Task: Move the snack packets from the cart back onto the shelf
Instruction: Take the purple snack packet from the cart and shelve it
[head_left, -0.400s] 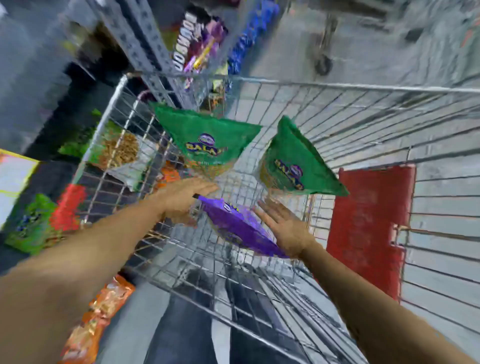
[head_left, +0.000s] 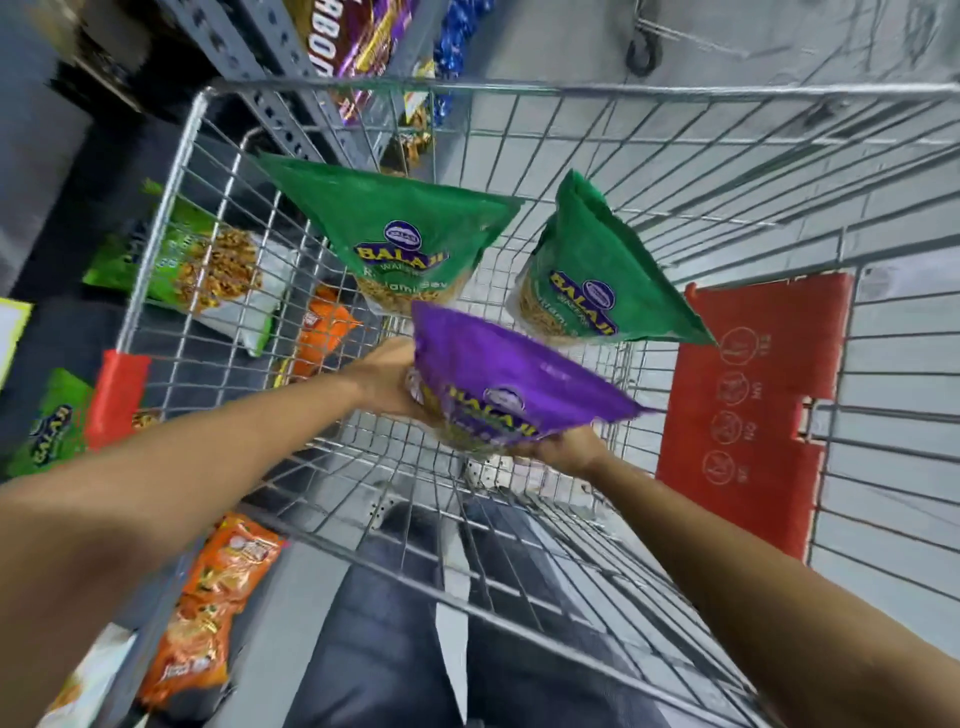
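A glossy purple snack packet (head_left: 511, 387) with yellow lettering sits between the person's two hands, inside the silver wire shopping cart (head_left: 597, 91) and above its mesh floor. The left hand (head_left: 387, 382) presses against the packet's left, lower end, its fingers curled round the bag and mostly hidden behind it. The right hand (head_left: 563, 447) cups the packet from beneath at its near right corner, fingers closed on the bottom edge. Both hands therefore grip the same packet. Just beyond it, farther into the cart, stand two green snack packets: the left green packet (head_left: 395, 228) leans toward the cart's far left side, and the right green packet (head_left: 597, 270) tilts toward a red plastic flap (head_left: 753, 405) on the right. Outside the cart's left wall, more green and orange packets lie on a grey metal shelf (head_left: 270, 62).
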